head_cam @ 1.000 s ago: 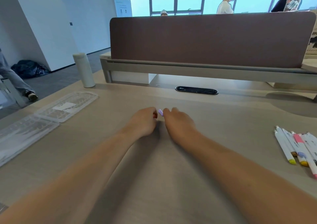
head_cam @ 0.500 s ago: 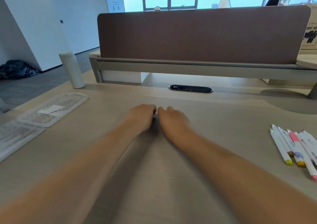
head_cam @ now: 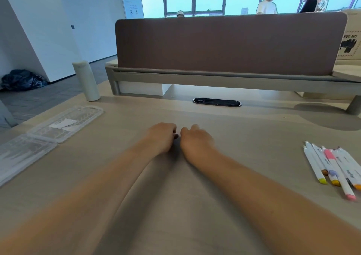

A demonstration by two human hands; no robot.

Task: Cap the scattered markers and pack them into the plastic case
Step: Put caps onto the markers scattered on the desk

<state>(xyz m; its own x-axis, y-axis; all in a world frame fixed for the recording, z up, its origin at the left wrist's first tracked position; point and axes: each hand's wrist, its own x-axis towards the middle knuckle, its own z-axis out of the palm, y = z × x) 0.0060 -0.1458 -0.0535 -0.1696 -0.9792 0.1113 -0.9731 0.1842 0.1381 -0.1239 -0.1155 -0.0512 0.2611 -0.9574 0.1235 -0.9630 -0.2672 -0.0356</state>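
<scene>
Resting knuckles-up at the middle of the pale worktop (head_cam: 254,130), the left hand (head_cam: 163,135) and right hand (head_cam: 196,140) sit just apart, fingers curled under; whether either grip holds anything cannot be told. A cluster of white markers (head_cam: 332,163) with coloured caps lies close to the right edge, well apart from the hands. The clear plastic case (head_cam: 48,135) lies open at the left edge, its two halves flat. Bare surface stretches between the hands and both edges. At the far side stand a brown divider panel (head_cam: 224,42), a dark cable grommet (head_cam: 216,102) and a pale bottle (head_cam: 87,81).
</scene>
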